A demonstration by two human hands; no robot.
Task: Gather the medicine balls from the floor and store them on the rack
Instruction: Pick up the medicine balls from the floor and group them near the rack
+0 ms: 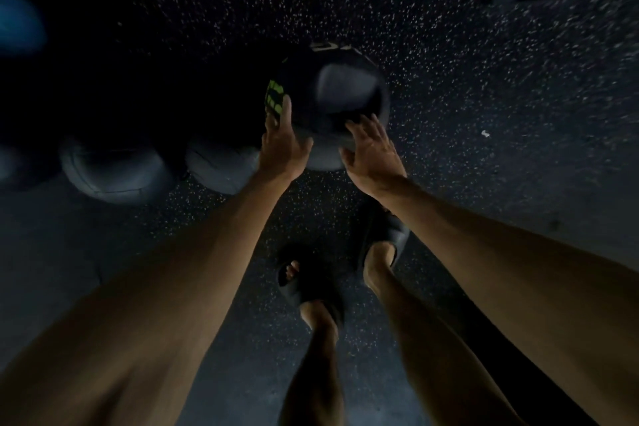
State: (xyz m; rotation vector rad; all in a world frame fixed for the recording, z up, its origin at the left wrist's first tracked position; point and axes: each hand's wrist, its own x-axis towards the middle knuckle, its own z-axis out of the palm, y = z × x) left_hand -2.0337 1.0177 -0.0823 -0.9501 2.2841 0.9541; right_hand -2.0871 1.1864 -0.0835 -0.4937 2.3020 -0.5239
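Rightward, speckled floor [501, 107] beside ball [340, 90]

Two bare arms reach forward and down, nearly straight, the left arm [193, 270] and right arm [484, 242] drawing closer together toward the hands. The left hand [284, 145] shows its back, with fingers [285, 111] straight and together and the thumb spread to the right. It lies flat against the left side of a ball [345, 90]. The right hand [375, 156] also shows its back, its fingers [371, 124] spread and slightly bent, their tips at the ball's near right edge. Below, two bare legs stand, the right foot [378, 254] ahead of the left foot [316, 313].
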